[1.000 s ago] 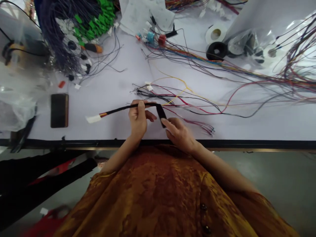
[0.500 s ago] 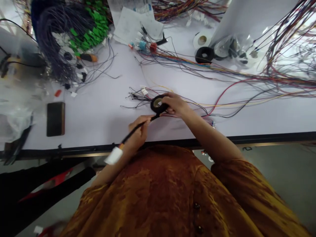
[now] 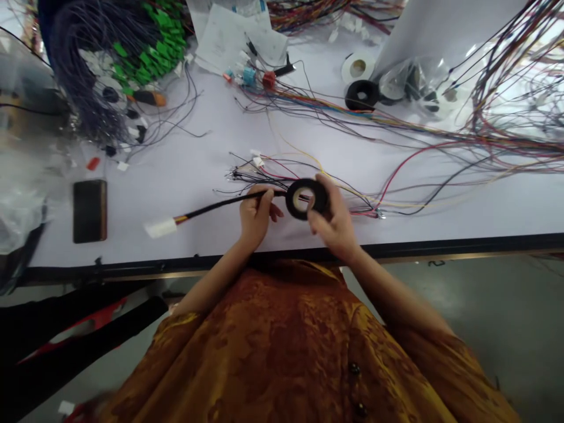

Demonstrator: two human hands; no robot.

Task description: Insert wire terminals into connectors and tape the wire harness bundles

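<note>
We've got the L hand (image 3: 255, 217) closed in a tight pinch, thumb & fingers round a black-wrapped wire harness (image 3: 215, 205) just above the desk (image 3: 176, 158), near its front edge. The harness runs across to lower left & ends in a white tag (image 3: 159, 228), w/ a short red-&-yellow bit of wire showing just before it. The R hand (image 3: 332, 220) holds a roll of black tape (image 3: 293, 202) upright by its rim, fingers curled over the top, a little to the right of the L hand. The harness's far end reaches the roll near its core; we can't tell if it passes through.

Behind the hands lie loose thin wires w/ small connectors (image 3: 251, 171), red, yellow & black. Long multi-colour wires (image 3: 440, 138) spread across the right side. Upper left: a big bundle of dark wires w/ green connectors (image 3: 101, 59), plus a screwdriver w/ orange handle (image 3: 150, 98). Top centre: papers (image 3: 231, 41). Upper right: a black tape roll (image 3: 362, 95), a white tape roll (image 3: 358, 67) & a clear plastic bag (image 3: 412, 79). Far left: a dark rectangular block (image 3: 90, 211) flat on the desk.
</note>
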